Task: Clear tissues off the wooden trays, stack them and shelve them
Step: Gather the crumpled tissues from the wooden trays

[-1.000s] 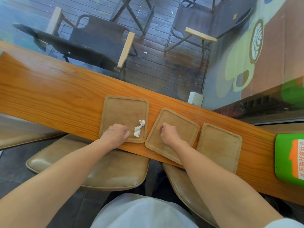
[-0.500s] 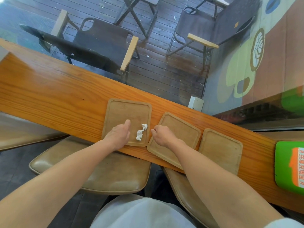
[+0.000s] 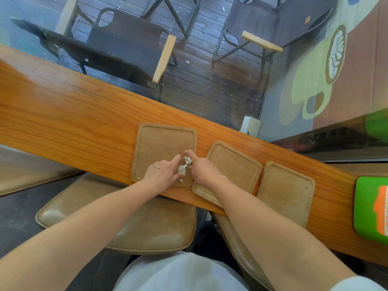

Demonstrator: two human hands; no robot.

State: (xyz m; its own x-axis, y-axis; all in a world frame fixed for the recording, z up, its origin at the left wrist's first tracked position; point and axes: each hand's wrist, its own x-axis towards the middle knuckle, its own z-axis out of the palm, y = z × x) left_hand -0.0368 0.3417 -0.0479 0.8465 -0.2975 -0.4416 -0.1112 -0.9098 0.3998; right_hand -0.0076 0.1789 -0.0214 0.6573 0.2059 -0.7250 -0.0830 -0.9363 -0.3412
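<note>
Three wooden trays lie side by side on the counter: a left tray [image 3: 159,143], a middle tray [image 3: 237,164] and a right tray [image 3: 287,190]. A crumpled white tissue [image 3: 183,169] lies on the left tray near its front right corner. My left hand [image 3: 162,175] rests on that tray, its index finger and thumb spread along the tissue's left side. My right hand [image 3: 202,169] reaches over from the middle tray, its index finger and thumb at the tissue's top and right side. Both hands' fingertips touch the tissue, which still lies on the tray.
The long wooden counter [image 3: 73,118] runs along a window, with a small white box [image 3: 251,126] at its far edge. A green object [image 3: 371,206] lies at the right end. Tan padded stools [image 3: 147,227] stand below the counter's near edge.
My right hand left the middle tray and moved left onto the left tray. My left hand opened from a fist and its fingers came up to the tissue. Both hands now flank it.
</note>
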